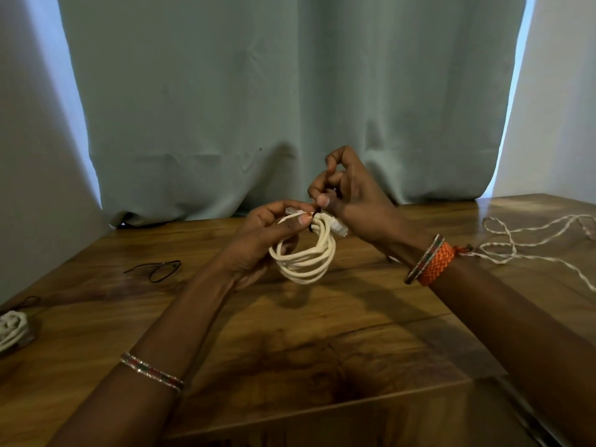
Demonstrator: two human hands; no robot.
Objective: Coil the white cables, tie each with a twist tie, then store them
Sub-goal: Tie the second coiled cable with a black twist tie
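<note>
A coiled white cable [304, 258] hangs above the wooden table [290, 333] at the middle of the view. My left hand [267, 233] grips the top of the coil, thumb pressed on it. A black twist tie [314, 217] wraps the coil's top. My right hand [348, 191] pinches the tie's end between thumb and fingers just above the coil. White connector ends stick out beside the tie. A second coiled white cable [11, 329] lies at the table's left edge. A loose, uncoiled white cable [529, 240] sprawls on the right side.
A spare black twist tie [158, 269] lies on the table at the left. A pale green curtain [290, 101] hangs behind the table's far edge. The table's front edge runs across the bottom of the view.
</note>
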